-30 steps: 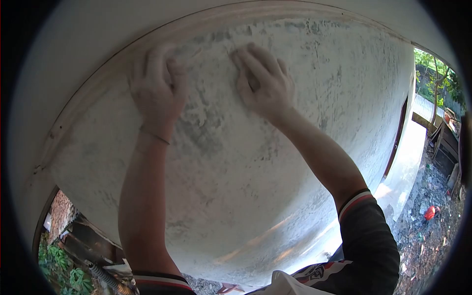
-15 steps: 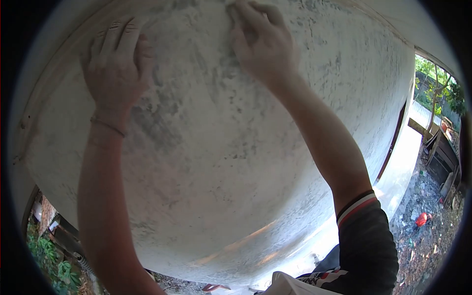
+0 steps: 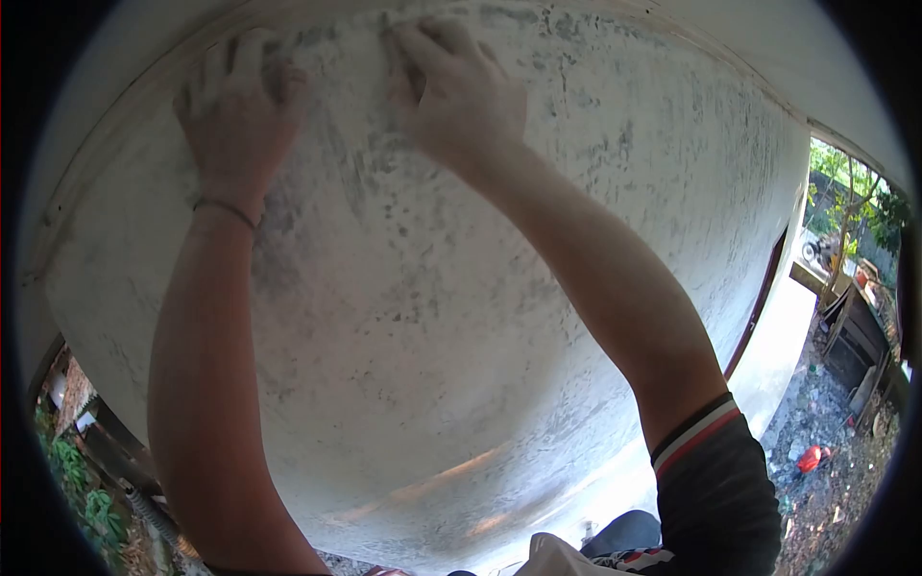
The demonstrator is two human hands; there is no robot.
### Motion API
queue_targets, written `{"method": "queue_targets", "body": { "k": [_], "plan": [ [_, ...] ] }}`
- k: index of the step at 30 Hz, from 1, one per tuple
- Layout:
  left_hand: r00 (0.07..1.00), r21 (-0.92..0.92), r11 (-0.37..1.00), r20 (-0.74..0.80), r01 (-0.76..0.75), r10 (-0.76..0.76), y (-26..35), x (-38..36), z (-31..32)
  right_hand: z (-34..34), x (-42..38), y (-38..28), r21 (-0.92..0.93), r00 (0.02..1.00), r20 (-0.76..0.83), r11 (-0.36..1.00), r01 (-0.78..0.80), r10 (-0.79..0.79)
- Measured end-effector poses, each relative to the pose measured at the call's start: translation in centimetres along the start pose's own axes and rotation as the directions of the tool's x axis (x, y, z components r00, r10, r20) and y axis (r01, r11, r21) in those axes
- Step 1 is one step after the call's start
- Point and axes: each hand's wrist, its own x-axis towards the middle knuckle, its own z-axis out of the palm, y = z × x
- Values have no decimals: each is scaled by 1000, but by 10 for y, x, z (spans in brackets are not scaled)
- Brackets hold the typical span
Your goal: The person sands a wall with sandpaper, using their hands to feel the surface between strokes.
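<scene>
A pale wall [image 3: 413, 288] with grey smudges and dark specks fills most of the view. High on its left part, my left hand [image 3: 240, 106] rests against the surface, palm in, fingers spread and slightly bent, with a dark band on the wrist. My right hand [image 3: 456, 91] is to the right of it, near the wall's top edge, its fingers curled in against the surface. Whatever lies under those fingertips is hidden or too small to name.
At the right, beyond the wall's end, lie littered ground with a red object [image 3: 812, 458], dark wooden boards [image 3: 853, 336] and a tree [image 3: 850, 206]. Green plants [image 3: 96, 509] grow at the lower left. A ledge or ceiling edge runs above the wall.
My right hand has moved left along the wall, closer to my left hand. My left hand appears slightly further right, and the view has shifted a little.
</scene>
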Motion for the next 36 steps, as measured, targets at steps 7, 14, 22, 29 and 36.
{"method": "queue_targets", "body": {
  "k": [7, 14, 22, 29, 36],
  "plan": [
    [995, -120, 989, -61, -91, 84, -6, -6, 3, -4, -9, 2, 41, 995, 102, 999, -17, 13],
    [999, -115, 993, -46, -17, 12, -10, -11, 9, -7, -24, 4, 10, 993, 65, 995, -98, 97],
    [996, -123, 991, -80, -55, 46, -15, -12, 12, -46, -2, 62, 145, 967, 126, 960, -239, 221],
    [1000, -87, 996, -10, 6, -7, -8, -6, 9, -70, -94, 119, -123, 991, 78, 988, -97, 107],
    [995, -38, 999, 99, -22, 26, -30, -11, 20, -75, -44, 155, -234, 942, 17, 917, -323, 336]
  ]
}}
